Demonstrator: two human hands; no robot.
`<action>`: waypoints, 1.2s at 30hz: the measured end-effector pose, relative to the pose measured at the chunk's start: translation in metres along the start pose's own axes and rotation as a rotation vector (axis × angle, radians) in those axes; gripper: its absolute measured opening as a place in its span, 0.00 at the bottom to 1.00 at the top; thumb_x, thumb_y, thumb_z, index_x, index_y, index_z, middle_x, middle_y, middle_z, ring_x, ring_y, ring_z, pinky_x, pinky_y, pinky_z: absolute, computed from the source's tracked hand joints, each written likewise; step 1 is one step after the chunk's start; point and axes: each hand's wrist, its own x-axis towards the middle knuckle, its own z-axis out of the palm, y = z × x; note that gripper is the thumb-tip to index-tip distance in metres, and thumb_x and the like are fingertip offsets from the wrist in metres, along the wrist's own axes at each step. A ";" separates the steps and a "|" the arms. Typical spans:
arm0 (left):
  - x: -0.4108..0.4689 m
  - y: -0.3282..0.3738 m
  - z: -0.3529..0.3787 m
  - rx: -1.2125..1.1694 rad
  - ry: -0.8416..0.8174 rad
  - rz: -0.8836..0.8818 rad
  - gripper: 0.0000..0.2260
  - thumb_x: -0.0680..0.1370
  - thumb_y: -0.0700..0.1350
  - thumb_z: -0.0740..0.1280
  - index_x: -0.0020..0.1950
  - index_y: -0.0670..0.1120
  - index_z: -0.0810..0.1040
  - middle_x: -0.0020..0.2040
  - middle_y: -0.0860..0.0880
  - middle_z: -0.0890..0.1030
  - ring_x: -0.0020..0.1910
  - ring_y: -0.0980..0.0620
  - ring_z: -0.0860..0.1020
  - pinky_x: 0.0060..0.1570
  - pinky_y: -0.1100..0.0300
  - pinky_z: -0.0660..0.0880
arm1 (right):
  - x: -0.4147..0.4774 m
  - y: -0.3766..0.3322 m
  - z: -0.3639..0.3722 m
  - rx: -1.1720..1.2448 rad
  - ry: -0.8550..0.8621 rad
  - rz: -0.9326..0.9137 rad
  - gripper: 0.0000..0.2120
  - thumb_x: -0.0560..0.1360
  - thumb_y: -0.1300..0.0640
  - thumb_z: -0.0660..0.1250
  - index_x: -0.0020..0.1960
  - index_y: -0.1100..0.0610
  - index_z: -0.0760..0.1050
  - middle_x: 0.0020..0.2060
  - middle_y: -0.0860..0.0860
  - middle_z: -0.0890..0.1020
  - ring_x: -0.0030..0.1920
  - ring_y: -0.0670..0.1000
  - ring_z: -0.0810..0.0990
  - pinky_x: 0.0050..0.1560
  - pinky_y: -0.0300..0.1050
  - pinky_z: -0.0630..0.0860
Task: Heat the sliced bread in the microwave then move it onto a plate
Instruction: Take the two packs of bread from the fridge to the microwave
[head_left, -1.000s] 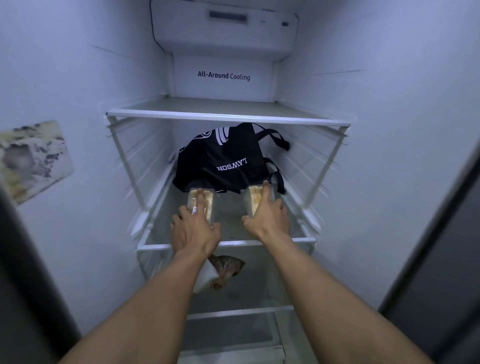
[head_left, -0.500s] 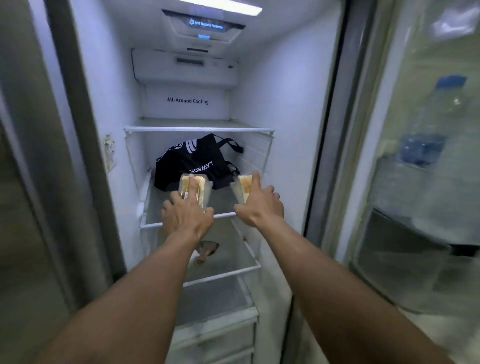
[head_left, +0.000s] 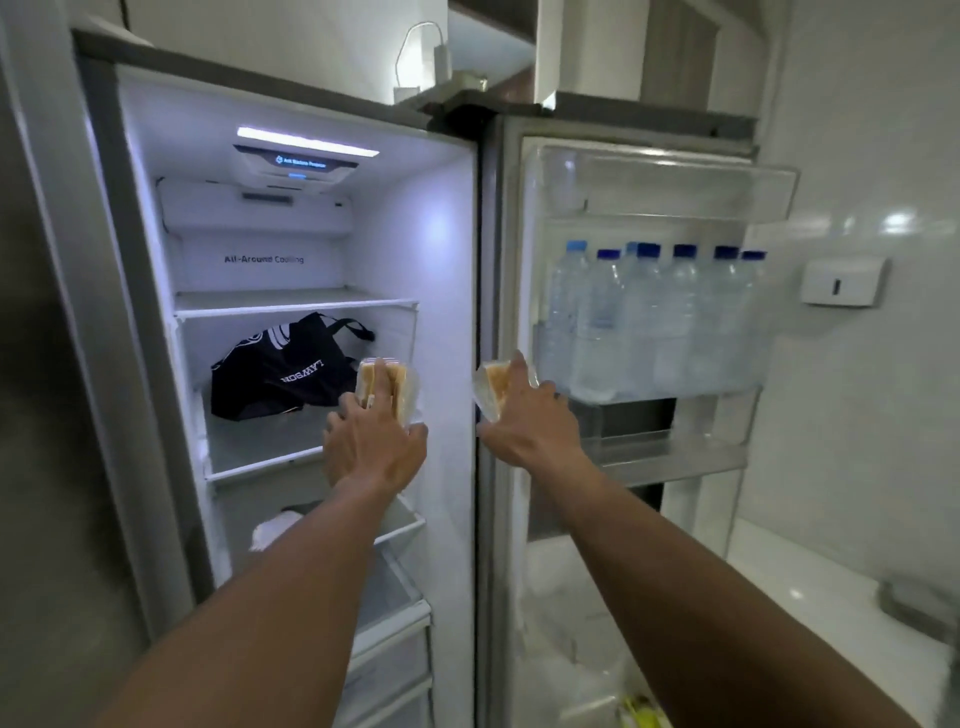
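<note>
Head view, left to right. The lit refrigerator compartment (head_left: 410, 249) stood open. A black bag (head_left: 275, 379) with white lettering lay at the back of a glass shelf (head_left: 249, 447), and a pale wrapped item (head_left: 275, 527) lay on the shelf below.

The left forearm reached up and forward from the lower edge of the frame, bare and nearly straight, with the back of the left hand (head_left: 374, 447) toward the camera. This hand gripped the left pack of sliced bread (head_left: 408, 387), a clear-wrapped pack: the forefinger lay along its top face, the thumb hooked under its lower right corner, and the other fingers were hidden behind it. The pack was held on edge in front of the right end of the bag's shelf, apart from the bag.

The right forearm ran parallel, well apart from the left. The right hand (head_left: 530, 415) gripped the right pack of sliced bread (head_left: 491, 384), with the forefinger stretched over its top, the thumb below and the remaining fingers curled round its right side. This pack was held in the air before the near edge of the open door (head_left: 675, 176), level with the left pack.

A row of blue-capped water bottles (head_left: 649, 322) stood in the door. A white wall dispenser (head_left: 841, 280) hung further right, above a white bench (head_left: 810, 587).
</note>
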 end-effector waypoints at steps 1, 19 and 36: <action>-0.003 0.011 -0.004 -0.022 0.005 0.012 0.39 0.74 0.61 0.63 0.79 0.56 0.45 0.61 0.39 0.70 0.55 0.39 0.72 0.56 0.47 0.71 | -0.005 0.006 -0.011 0.001 0.018 0.007 0.49 0.72 0.43 0.68 0.80 0.47 0.40 0.68 0.63 0.68 0.66 0.66 0.69 0.62 0.59 0.72; -0.119 0.213 -0.003 -0.241 -0.203 0.385 0.40 0.75 0.62 0.63 0.79 0.56 0.42 0.66 0.38 0.67 0.60 0.35 0.71 0.56 0.44 0.73 | -0.137 0.179 -0.165 -0.155 0.257 0.401 0.48 0.70 0.44 0.72 0.79 0.47 0.44 0.66 0.63 0.70 0.63 0.66 0.71 0.57 0.56 0.71; -0.165 0.486 0.117 -0.346 -0.316 0.576 0.39 0.76 0.61 0.62 0.80 0.56 0.43 0.69 0.38 0.66 0.61 0.37 0.71 0.60 0.46 0.70 | -0.093 0.417 -0.270 -0.257 0.390 0.647 0.48 0.70 0.46 0.70 0.79 0.46 0.42 0.61 0.60 0.71 0.59 0.64 0.72 0.48 0.51 0.67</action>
